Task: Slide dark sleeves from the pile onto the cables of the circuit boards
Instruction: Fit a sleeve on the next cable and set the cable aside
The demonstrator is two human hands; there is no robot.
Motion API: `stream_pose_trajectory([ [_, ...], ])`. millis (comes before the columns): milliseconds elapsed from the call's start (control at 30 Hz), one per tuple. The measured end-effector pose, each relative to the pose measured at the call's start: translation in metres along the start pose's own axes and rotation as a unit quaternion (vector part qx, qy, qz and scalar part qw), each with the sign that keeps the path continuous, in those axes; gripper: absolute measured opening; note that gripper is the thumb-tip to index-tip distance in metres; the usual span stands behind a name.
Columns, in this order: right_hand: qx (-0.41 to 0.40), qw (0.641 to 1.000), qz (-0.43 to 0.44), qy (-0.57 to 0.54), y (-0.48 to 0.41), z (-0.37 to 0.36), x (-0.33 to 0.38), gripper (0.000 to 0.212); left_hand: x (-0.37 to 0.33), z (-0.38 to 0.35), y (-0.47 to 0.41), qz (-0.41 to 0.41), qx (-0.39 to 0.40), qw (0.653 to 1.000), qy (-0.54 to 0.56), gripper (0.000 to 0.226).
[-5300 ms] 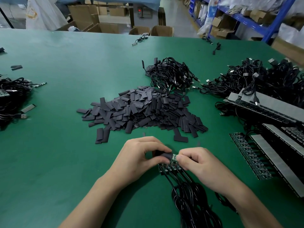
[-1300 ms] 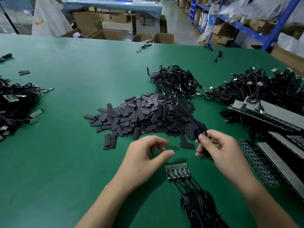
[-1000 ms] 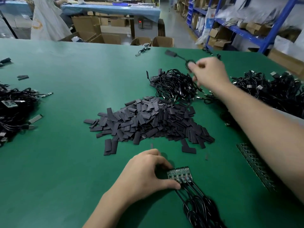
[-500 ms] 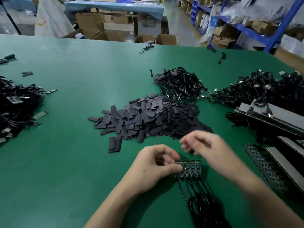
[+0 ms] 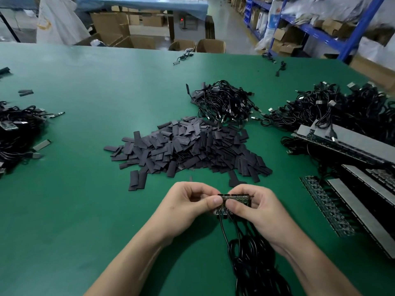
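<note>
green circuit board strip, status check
Left hand and right hand pinch the strip of small green circuit boards. Black cables hang from it. Dark flat sleeve pile just beyond, reach clear.

The table [image 5: 89,210] is deep green; the sleeves [image 5: 188,150] are dark charcoal; the cables [image 5: 252,263] are black; the circuit boards [image 5: 235,197] are green; the shelving [image 5: 359,28] is blue; the boxes [image 5: 111,26] are brown.

Two hands: left hand [image 5: 188,207], right hand [image 5: 258,212]; one pile of dark sleeves [image 5: 192,148]; one held strip of circuit boards [image 5: 236,197]; three cable heaps: left heap [image 5: 17,129], centre heap [image 5: 224,103], right heap [image 5: 346,110].
</note>
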State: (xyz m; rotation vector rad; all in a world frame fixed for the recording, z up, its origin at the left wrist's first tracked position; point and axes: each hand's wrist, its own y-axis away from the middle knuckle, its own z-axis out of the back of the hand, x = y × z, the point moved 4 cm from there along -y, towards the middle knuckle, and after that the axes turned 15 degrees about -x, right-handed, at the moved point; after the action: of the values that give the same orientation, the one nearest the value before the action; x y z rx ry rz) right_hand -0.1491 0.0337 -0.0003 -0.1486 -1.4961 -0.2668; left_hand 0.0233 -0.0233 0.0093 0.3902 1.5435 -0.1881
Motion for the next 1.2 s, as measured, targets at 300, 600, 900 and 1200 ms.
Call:
stream_pose_trajectory([
  [300, 0.020, 0.992, -0.043, -0.113, 0.001, -0.009, -0.001, 0.017, 0.003, 0.000, -0.002, 0.041, 0.028, 0.995, 0.088, 0.011],
  [600, -0.095, 0.947, 0.213, 0.219, 0.006, -0.006, 0.014, 0.025, -0.007, 0.013, -0.006, -0.071, -0.044, 0.996, 0.039, 0.011],
  [900, 0.012, 0.995, 0.103, 0.000, 0.013, -0.012, 0.018, 0.026, -0.008, 0.038, -0.012, -0.201, -0.245, 0.927, -0.201, 0.007],
  [1200, 0.285, 0.818, -0.044, -0.497, 0.015, 0.009, 0.055, 0.029, 0.002, 0.066, -0.027, -0.167, -0.372, 0.800, -0.439, 0.032],
])
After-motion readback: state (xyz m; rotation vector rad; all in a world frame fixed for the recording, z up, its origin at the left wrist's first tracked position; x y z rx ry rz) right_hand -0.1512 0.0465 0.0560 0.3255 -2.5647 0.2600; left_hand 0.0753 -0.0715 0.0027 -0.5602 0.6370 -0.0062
